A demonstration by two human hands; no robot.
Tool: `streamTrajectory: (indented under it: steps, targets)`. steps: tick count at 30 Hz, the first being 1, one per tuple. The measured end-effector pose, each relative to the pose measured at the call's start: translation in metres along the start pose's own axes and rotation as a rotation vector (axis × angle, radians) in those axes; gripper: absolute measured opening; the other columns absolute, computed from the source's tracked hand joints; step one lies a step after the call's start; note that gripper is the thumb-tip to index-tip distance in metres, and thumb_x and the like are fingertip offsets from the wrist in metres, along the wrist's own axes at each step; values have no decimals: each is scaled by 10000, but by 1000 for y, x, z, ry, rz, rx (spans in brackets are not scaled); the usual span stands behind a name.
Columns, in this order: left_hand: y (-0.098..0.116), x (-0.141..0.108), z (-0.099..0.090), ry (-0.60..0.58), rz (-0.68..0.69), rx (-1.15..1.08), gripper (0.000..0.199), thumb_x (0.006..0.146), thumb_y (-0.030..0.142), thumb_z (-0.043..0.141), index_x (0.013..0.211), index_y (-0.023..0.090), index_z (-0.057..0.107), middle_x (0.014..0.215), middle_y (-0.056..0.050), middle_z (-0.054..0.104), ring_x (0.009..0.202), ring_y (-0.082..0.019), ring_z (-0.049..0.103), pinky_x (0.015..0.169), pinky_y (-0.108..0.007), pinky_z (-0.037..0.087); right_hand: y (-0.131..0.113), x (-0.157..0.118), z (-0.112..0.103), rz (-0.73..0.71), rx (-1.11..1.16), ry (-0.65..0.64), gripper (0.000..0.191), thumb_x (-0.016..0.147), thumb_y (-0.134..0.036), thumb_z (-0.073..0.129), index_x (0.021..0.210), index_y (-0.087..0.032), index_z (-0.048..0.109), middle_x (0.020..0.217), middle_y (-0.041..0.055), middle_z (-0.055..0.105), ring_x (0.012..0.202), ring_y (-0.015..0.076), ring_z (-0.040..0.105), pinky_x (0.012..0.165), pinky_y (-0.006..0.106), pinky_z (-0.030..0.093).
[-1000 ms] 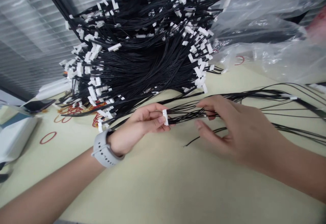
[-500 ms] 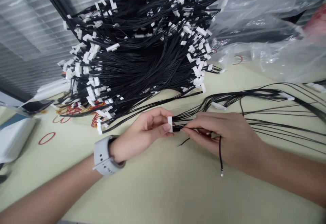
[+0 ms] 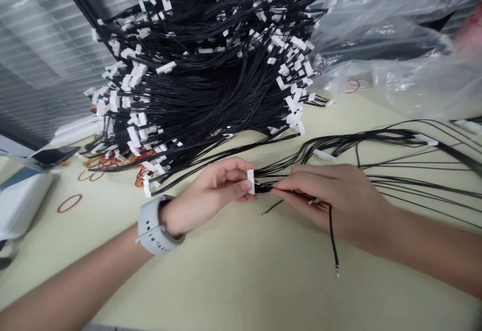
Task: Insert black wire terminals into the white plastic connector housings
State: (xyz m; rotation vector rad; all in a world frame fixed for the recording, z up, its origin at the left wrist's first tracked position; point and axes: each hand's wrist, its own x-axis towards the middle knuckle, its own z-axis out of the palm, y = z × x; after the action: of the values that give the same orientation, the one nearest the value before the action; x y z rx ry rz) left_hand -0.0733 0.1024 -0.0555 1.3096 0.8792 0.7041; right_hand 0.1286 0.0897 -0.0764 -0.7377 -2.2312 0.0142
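A small white connector housing is pinched between the thumb and fingers of my left hand, which wears a grey watch strap at the wrist. Several black wires run out of the housing's right side. Just right of it, my right hand pinches a black wire between thumb and forefinger, close to the housing. From under that hand a loose wire end with a metal terminal hangs down. Another short wire end pokes out to the left below the fingertips.
Behind my hands rises a large heap of black cables with white connectors. Clear plastic bags lie at the back right. Rubber bands are on the left of the table. More black wires stretch off to the right.
My right hand has shifted very slightly to the right, and the hanging wire end has swung lower and rightward. My left hand keeps its pinch on the connector housing.
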Motion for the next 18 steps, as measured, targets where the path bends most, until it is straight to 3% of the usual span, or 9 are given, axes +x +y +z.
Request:
streamTrajectory:
  steps: [18]
  targets:
    - [0, 0, -2, -19, -15, -9, 104, 806, 105, 571, 909, 122, 568, 746, -2, 608, 668, -80, 584, 658, -198, 471, -2, 1, -3, 32, -1, -3, 108, 826, -134, 526, 743, -173, 584, 579, -34, 537, 502, 65, 459, 461, 192, 329]
